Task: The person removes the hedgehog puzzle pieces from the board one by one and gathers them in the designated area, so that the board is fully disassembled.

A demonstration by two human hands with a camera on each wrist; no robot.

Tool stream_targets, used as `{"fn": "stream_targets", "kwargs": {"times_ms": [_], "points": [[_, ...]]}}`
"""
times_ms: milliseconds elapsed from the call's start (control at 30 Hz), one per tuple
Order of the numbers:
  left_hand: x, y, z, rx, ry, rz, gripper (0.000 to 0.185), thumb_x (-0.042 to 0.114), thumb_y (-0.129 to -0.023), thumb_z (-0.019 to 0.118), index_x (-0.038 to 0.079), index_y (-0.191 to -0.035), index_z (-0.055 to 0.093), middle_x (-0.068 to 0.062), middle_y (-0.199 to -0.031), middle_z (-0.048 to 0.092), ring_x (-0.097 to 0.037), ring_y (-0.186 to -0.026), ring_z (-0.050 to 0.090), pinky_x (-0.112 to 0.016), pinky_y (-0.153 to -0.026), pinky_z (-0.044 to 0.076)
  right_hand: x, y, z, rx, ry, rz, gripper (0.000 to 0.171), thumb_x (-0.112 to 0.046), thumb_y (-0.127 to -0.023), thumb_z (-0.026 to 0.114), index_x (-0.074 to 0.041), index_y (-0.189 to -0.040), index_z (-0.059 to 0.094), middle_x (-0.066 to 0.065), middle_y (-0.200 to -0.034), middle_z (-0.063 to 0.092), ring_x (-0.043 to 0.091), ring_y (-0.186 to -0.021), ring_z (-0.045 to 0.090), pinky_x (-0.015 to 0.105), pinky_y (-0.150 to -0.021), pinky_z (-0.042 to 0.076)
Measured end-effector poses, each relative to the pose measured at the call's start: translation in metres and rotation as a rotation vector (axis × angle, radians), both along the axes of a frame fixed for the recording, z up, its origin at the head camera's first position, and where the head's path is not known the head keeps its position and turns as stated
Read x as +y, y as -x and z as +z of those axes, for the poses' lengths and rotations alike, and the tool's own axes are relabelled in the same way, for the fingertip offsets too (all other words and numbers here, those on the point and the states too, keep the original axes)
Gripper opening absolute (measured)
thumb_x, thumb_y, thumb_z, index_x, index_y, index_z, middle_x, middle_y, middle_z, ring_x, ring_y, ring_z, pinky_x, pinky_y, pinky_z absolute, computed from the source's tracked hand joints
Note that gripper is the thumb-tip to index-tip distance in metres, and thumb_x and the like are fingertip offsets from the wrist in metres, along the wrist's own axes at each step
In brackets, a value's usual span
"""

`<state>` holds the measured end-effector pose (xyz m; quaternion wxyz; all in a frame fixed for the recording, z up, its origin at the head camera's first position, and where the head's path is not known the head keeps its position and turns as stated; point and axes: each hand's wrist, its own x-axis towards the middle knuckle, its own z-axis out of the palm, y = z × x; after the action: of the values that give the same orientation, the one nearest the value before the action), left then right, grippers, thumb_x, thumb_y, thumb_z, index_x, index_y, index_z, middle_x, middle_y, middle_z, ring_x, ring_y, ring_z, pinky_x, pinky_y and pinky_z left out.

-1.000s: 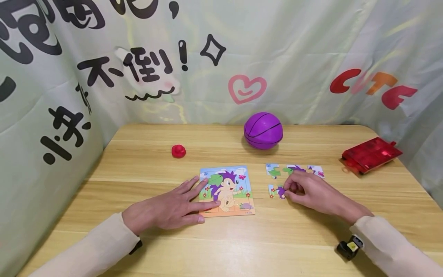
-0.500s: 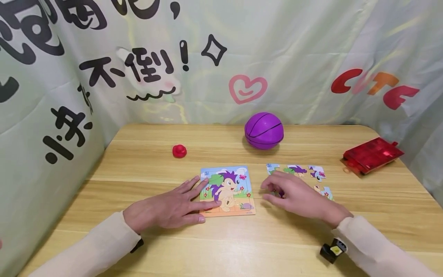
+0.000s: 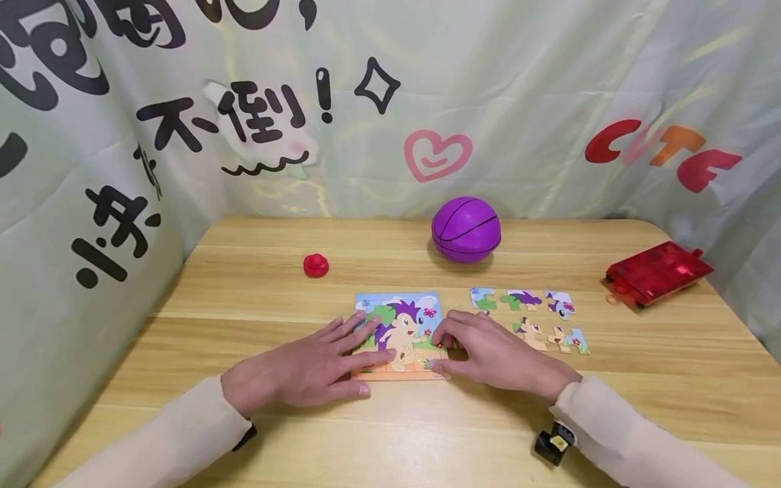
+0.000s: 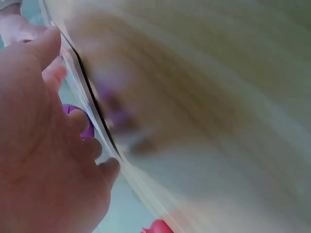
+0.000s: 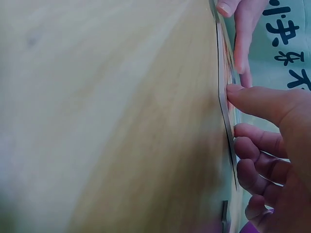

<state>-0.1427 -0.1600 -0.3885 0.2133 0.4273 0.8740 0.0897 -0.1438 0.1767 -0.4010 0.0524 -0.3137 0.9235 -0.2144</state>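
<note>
A square hedgehog jigsaw puzzle board (image 3: 407,332) lies flat on the wooden table. My left hand (image 3: 305,367) rests spread over its left side, fingertips on the picture. At the right edge of the board, my right hand (image 3: 497,351) touches the picture with thumb and index fingertips apart. In the right wrist view, the thumb (image 5: 265,104) lies on the board's edge and the other fingers bend loosely. No piece shows between them. Several loose puzzle pieces lie to the right, among them a purple-haired piece (image 3: 523,299) and a flower piece (image 3: 569,340). The right hand hides part of that area.
A purple ball (image 3: 466,230) stands at the back of the table. Back left is a small red object (image 3: 316,266). A red translucent case (image 3: 657,273) lies near the right edge. A printed curtain (image 3: 518,88) hangs behind the table.
My right hand has moved left from the loose pieces to the board's right edge, uncovering pieces in the second row. My left hand stays on the board, shifted slightly right.
</note>
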Motion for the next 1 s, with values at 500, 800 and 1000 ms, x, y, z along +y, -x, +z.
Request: {"fn": "stream_targets", "kwargs": {"times_ms": [500,800,1000], "points": [[0.026,-0.006,-0.005,0.096,0.041,-0.118,0.061,0.054,-0.118,0.033,0.037,-0.175,0.020,0.003,-0.186,0.004,-0.029,-0.172,0.001,-0.055,-0.139,0.012,-0.001,0.003,0.002,-0.072,0.084,0.023,0.030,-0.039,-0.098,0.084,-0.016,-0.114,0.073,-0.010,-0.095,0.063,0.006,-0.084,0.055,0.024,-0.075,0.052],[0.028,-0.006,-0.005,0.082,0.054,-0.111,0.062,0.056,-0.117,0.033,0.038,-0.175,0.019,0.004,-0.186,0.002,-0.028,-0.172,-0.001,-0.054,-0.139,0.010,-0.003,0.000,0.001,-0.184,0.221,-0.022,0.027,-0.028,-0.096,0.087,-0.018,-0.107,0.064,-0.009,-0.087,0.063,0.008,-0.077,0.057,0.023,-0.066,0.052],[0.029,-0.007,-0.005,0.081,0.057,-0.111,0.063,0.056,-0.117,0.033,0.038,-0.175,0.019,0.004,-0.186,0.001,-0.028,-0.172,-0.001,-0.054,-0.139,0.010,0.007,-0.005,0.006,-0.249,0.349,-0.044,0.014,-0.018,-0.103,0.077,-0.019,-0.106,0.064,-0.008,-0.089,0.068,0.010,-0.081,0.060,0.024,-0.070,0.053]]}}
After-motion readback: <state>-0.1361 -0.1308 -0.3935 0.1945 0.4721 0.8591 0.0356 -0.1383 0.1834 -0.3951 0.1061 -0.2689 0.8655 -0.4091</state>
